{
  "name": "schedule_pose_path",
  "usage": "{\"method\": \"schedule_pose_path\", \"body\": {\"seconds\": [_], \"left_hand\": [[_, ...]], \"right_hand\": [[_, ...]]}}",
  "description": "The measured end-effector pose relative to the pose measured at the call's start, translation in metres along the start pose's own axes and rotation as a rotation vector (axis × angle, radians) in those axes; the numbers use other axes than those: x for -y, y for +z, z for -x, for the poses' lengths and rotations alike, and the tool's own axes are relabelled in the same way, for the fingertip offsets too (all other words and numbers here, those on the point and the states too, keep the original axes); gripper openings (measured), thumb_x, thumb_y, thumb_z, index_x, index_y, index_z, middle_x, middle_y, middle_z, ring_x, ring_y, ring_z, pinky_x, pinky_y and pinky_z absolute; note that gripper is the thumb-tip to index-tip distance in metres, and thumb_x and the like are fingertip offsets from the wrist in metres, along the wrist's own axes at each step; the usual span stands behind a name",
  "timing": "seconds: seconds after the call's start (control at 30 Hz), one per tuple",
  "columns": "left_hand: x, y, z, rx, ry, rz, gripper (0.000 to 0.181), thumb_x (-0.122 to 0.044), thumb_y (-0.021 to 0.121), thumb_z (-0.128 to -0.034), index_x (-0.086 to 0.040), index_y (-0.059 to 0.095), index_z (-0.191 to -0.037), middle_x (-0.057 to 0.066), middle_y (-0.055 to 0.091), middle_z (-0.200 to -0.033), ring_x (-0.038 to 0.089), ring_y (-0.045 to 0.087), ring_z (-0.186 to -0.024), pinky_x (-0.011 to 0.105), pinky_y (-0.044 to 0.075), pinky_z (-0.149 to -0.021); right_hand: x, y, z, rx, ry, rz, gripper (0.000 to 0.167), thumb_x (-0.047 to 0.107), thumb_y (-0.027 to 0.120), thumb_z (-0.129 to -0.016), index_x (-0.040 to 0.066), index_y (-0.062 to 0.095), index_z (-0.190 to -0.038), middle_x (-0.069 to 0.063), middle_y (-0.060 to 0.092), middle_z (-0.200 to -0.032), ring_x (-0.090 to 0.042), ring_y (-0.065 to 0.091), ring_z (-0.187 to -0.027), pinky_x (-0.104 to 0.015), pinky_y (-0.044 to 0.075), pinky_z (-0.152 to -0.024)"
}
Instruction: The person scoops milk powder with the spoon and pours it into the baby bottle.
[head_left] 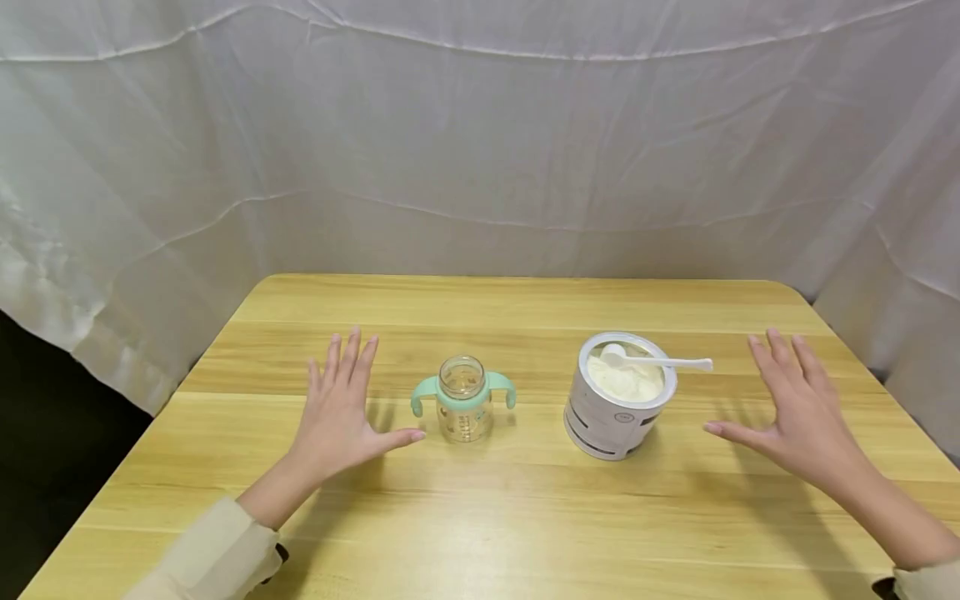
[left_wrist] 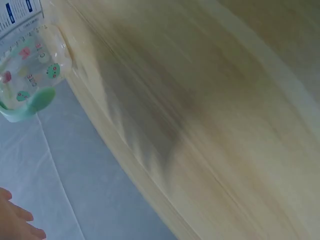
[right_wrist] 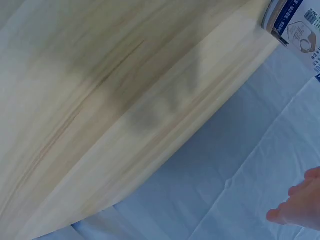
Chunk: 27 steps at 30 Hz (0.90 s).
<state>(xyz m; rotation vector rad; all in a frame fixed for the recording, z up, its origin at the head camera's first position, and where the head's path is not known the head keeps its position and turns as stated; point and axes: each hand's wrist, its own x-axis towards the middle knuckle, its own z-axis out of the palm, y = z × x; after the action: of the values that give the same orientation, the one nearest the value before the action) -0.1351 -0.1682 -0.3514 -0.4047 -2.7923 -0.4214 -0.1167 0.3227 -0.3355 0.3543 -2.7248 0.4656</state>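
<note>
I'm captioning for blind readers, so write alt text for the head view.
A person's left hand and right hand, fingers spread, flank a clear, green-handled bottle and an open tin of pale powder with a white scoop, its handle jutting over the rim. Both containers stand on a wooden table before a pale curtain.

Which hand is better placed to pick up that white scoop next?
Probably the right hand: it is empty, and the scoop sticks out of the can toward it. The left hand is farther off, beside the bottle.
</note>
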Motion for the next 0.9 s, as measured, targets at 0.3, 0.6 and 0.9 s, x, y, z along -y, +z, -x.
{"method": "schedule_pose_path", "body": {"seconds": [0.3, 0.6, 0.9], "left_hand": [[-0.012, -0.002, 0.001, -0.039, 0.046, 0.18, 0.124, -0.061, 0.074, -0.0593, -0.009, 0.007, -0.15, 0.009, 0.008, -0.157, 0.035, 0.011, -0.143, 0.057, 0.013, -0.115], [-0.027, -0.002, 0.002, -0.105, 0.124, 0.303, 0.121, -0.069, 0.069, -0.0601, -0.009, 0.014, -0.149, 0.009, 0.014, -0.156, 0.036, 0.016, -0.141, 0.064, 0.018, -0.11], [-0.042, 0.002, -0.002, -0.19, 0.224, 0.426, 0.115, -0.083, 0.047, -0.0656, -0.009, 0.018, -0.148, 0.009, 0.02, -0.155, 0.037, 0.022, -0.139, 0.063, 0.02, -0.11]], "right_hand": [[0.007, -0.003, 0.001, -0.2, 0.036, -0.216, 0.088, 0.021, 0.081, -0.068, -0.002, 0.036, -0.14, -0.027, 0.034, -0.144, -0.035, 0.019, -0.141, -0.068, 0.011, -0.109], [0.012, 0.0, -0.002, -0.451, -0.088, -0.227, 0.073, 0.021, 0.084, -0.062, 0.001, 0.056, -0.126, -0.025, 0.057, -0.124, 0.015, 0.036, -0.122, 0.0, 0.025, -0.101], [0.018, 0.006, -0.008, -0.515, -0.143, -0.267, 0.062, 0.038, 0.079, -0.07, 0.001, 0.062, -0.118, 0.02, 0.054, -0.121, 0.017, 0.043, -0.113, 0.003, 0.031, -0.092]]}}
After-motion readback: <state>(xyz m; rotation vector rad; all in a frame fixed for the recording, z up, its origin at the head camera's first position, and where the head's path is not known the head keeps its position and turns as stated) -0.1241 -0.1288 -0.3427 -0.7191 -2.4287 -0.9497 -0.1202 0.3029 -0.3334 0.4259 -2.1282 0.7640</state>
